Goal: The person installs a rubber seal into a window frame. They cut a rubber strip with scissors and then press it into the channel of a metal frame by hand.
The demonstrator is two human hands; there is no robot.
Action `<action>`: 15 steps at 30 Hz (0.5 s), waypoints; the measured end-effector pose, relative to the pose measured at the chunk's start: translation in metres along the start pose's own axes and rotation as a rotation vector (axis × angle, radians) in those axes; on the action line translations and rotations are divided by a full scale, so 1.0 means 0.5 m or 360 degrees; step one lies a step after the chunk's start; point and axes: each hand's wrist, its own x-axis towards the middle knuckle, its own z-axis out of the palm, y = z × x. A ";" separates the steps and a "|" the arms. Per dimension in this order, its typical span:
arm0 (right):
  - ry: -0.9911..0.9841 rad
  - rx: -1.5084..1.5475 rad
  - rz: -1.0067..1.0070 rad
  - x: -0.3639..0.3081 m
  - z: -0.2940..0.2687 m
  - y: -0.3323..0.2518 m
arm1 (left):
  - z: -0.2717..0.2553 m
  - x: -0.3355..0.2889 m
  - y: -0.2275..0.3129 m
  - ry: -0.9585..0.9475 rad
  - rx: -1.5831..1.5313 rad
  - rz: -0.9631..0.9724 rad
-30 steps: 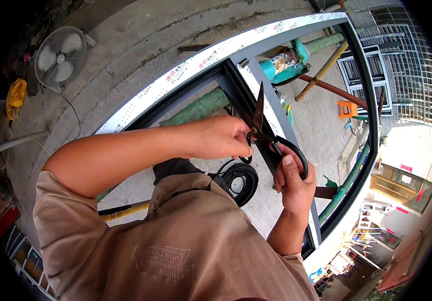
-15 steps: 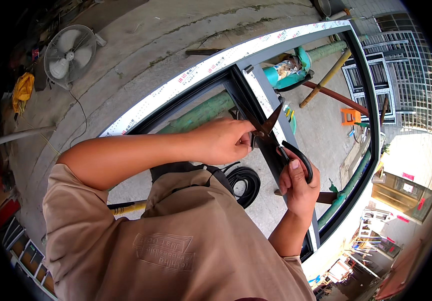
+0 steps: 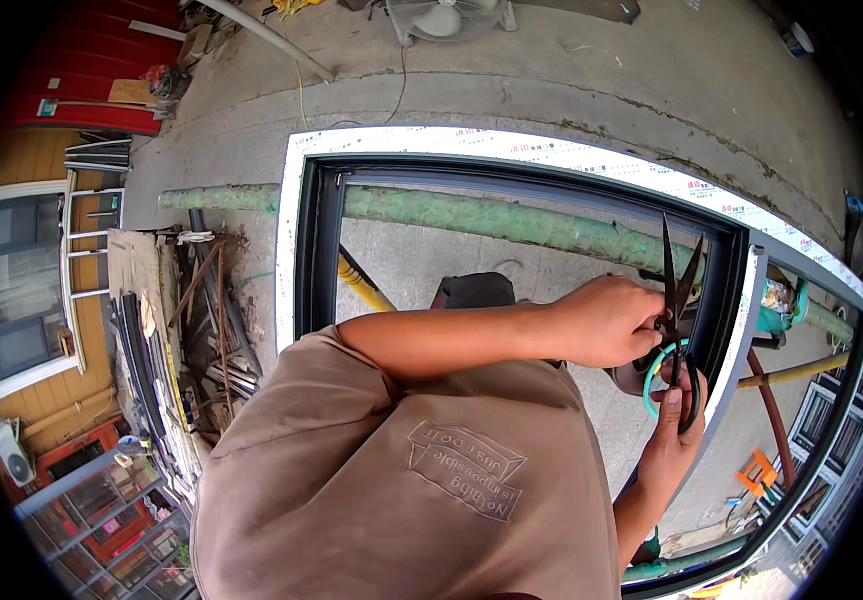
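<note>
My right hand (image 3: 673, 412) grips the black handles of a pair of scissors (image 3: 669, 322), whose dark blades point away from me and stand apart. Close beside the scissors' pivot, my left hand (image 3: 606, 322) has its fingers curled in; whatever they pinch is hidden. Both hands are above a large dark window frame (image 3: 323, 250) with printed white film along its outer face. The scissors are near the frame's dividing bar (image 3: 734, 345). A teal ring (image 3: 650, 392) shows partly behind my right hand and the scissors; I cannot tell whether it touches them.
Green-wrapped poles (image 3: 491, 220) run beneath the frame, and a yellow pole (image 3: 363, 283) crosses its near left side. A standing fan (image 3: 441, 18) is at the far edge. Scrap strips and boards (image 3: 151, 350) are piled at left. An orange stool (image 3: 755, 472) stands at right.
My view has swung to the left, showing the frame's left corner. The scissors now point straight away from me instead of toward the far right. Their blades are closer together.
</note>
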 end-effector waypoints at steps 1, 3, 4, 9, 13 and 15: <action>-0.0118 0.0005 0.0038 0.000 0.002 -0.004 | 0.005 -0.024 -0.006 0.0057 0.0012 -0.0018; -0.0261 0.0032 0.0074 -0.003 0.010 -0.006 | 0.011 -0.065 -0.014 0.0169 -0.0026 -0.0142; -0.0349 0.0058 0.0137 -0.005 0.015 -0.005 | 0.007 -0.083 -0.016 0.0192 0.0022 -0.0180; -0.0748 0.0104 0.0214 -0.007 0.054 -0.022 | -0.026 -0.186 -0.019 0.0414 0.0301 -0.0213; -0.0955 0.0127 0.0403 -0.015 0.085 -0.052 | -0.057 -0.266 -0.002 0.0345 0.0525 -0.0405; -0.1098 0.0011 0.0348 -0.013 0.096 -0.050 | -0.057 -0.299 0.001 0.0401 0.0526 -0.0449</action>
